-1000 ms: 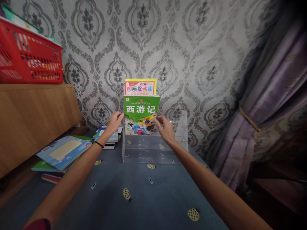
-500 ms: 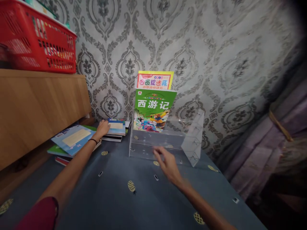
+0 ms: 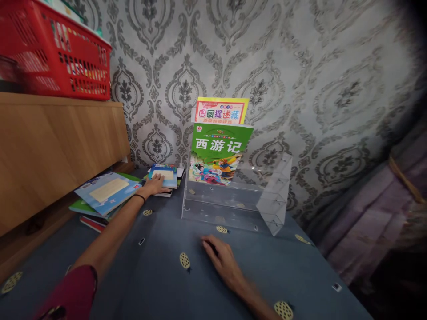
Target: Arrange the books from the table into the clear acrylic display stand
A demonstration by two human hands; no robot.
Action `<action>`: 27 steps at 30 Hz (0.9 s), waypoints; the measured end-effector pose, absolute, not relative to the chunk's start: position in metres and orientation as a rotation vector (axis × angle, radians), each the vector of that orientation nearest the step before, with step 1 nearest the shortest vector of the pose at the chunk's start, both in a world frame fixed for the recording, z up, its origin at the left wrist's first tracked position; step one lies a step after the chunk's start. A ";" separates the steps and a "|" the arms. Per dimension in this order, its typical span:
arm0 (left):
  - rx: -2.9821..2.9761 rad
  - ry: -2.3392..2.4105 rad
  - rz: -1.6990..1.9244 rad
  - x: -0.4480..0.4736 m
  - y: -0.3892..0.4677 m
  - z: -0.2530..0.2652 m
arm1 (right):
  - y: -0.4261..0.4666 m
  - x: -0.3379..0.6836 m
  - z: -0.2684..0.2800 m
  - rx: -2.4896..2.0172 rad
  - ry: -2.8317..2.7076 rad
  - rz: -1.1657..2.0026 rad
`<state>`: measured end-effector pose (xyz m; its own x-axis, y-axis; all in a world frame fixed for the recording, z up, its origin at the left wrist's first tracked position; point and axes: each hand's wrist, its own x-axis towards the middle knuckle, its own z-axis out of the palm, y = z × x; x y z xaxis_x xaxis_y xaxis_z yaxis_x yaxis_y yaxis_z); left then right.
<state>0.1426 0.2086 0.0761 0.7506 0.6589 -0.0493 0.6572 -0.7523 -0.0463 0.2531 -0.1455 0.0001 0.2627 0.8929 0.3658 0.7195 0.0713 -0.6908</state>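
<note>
My left hand (image 3: 154, 184) rests on the near edge of a stack of books beside the wall, its fingers spread over the top blue book (image 3: 170, 177). My right hand (image 3: 222, 260) hovers low over the cloth in front of the stand, fingers loosely bent, thumb apart, holding nothing. A clear plastic tiered book stand (image 3: 272, 195) stands ahead of it. Upright in the stand's left part is a green picture book (image 3: 216, 142) with white Chinese characters. Behind and above it shows a yellow-edged book (image 3: 222, 111), its lower part hidden.
Left of my forearm lies another pile with a light-blue book (image 3: 128, 194) on top, beside a wooden cabinet (image 3: 63, 142). A red plastic basket (image 3: 80, 66) sits on the cabinet. Blue patterned cloth (image 3: 160, 275) covers the surface; a curtain (image 3: 373, 213) hangs at right.
My right hand has dropped away from the stand, toward me and slightly left. My left hand has shifted right over the stack, with its fingers spreading. The view has moved slightly.
</note>
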 end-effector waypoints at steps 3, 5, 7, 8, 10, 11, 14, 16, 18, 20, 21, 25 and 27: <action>-2.903 -1.051 0.065 0.142 0.207 0.073 | -0.145 0.255 -0.003 -1.715 -1.482 0.269; -2.889 -1.009 0.031 0.140 0.205 0.073 | -0.145 0.256 -0.005 -1.729 -1.481 0.274; -2.874 -0.965 -0.003 0.139 0.203 0.073 | -0.146 0.255 -0.004 -1.737 -1.481 0.278; -2.866 -0.942 -0.017 0.139 0.202 0.074 | -0.146 0.255 -0.004 -1.738 -1.484 0.282; -2.854 -0.898 -0.037 0.138 0.200 0.077 | -0.147 0.254 -0.001 -1.733 -1.490 0.289; -2.850 -0.877 -0.043 0.137 0.198 0.079 | -0.147 0.254 0.000 -1.731 -1.494 0.294; -2.837 -0.841 -0.069 0.135 0.195 0.090 | -0.147 0.253 0.002 -1.731 -1.493 0.296; -2.811 -0.860 -0.108 0.133 0.193 0.101 | -0.146 0.253 0.002 -1.730 -1.483 0.284; -2.770 -0.914 -0.163 0.132 0.193 0.116 | -0.146 0.253 0.002 -1.721 -1.477 0.271; -2.723 -0.983 -0.223 0.130 0.194 0.132 | -0.146 0.253 0.002 -1.717 -1.479 0.274; -2.701 -1.016 -0.252 0.129 0.195 0.141 | -0.146 0.253 0.002 -1.719 -1.482 0.281; -2.626 -1.122 -0.371 0.123 0.199 0.175 | -0.147 0.253 0.003 -1.724 -1.489 0.292; -2.597 -1.147 -0.441 0.118 0.200 0.189 | -0.147 0.253 0.003 -1.720 -1.490 0.285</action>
<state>0.1185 0.1995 0.1885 0.6405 0.6683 0.3784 0.7496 -0.6511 -0.1189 0.2529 -0.1466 0.0034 0.2727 0.9029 0.3324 0.7161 0.0403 -0.6968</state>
